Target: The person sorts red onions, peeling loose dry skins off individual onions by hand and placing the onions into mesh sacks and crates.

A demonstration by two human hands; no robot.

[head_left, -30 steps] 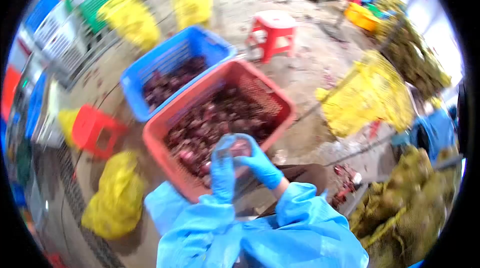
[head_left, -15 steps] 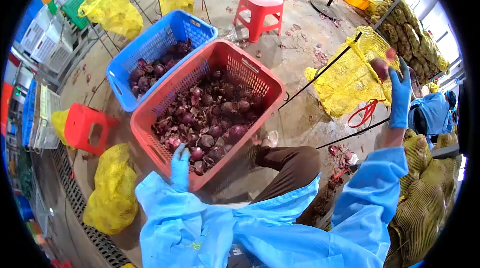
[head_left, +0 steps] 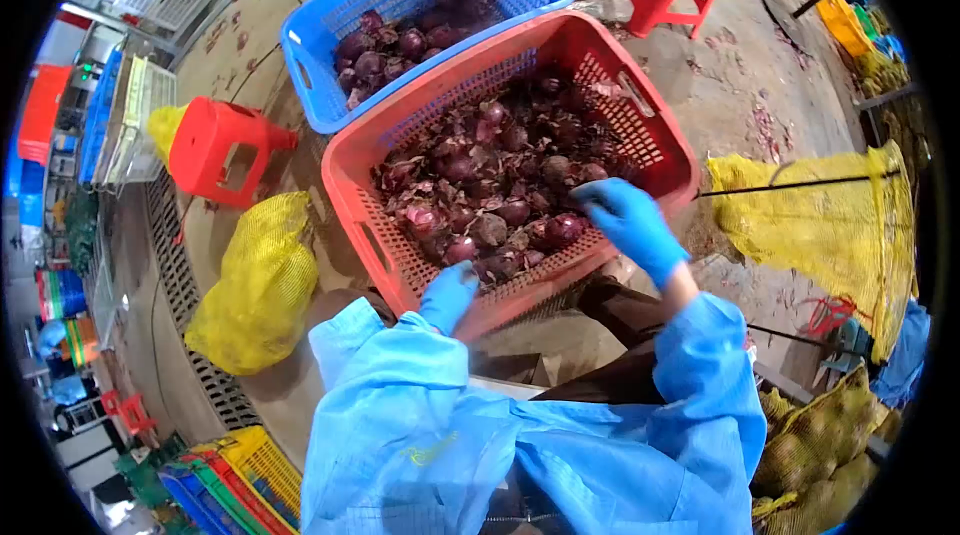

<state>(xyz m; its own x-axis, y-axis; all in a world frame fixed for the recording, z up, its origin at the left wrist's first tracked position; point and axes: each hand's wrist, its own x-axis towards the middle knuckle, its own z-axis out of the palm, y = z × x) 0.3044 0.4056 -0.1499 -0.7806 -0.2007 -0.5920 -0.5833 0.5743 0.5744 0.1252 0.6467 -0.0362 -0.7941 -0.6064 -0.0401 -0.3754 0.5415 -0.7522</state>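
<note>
A: Head view, status?

B: My right hand is back over the red basket. Half a second ago it was out at the yellow net sack with a red onion in it; now it's empty, fingers apart and curled down just above the onion pile.

A: So that onion is gone?

B: Not in either hand. Can't see it in the sack from here, the mesh hides it. I judge it dropped there and I'm in for the next one.

A: Left hand?

B: My left hand sits at the near rim of the red basket, about where it was half a second ago. Only the back of the glove shows, so I can't tell whether the fingers are apart or together, or on anything.

A: Nearest onion to the right hand?

B: A dark glossy onion just beside my right fingertips, nearly touching.

A: Anything else shifted?

B: The camera has tilted down and left. The blue basket with more onions is behind the red one, a red stool to the left, a filled yellow bag on the floor near it.
</note>
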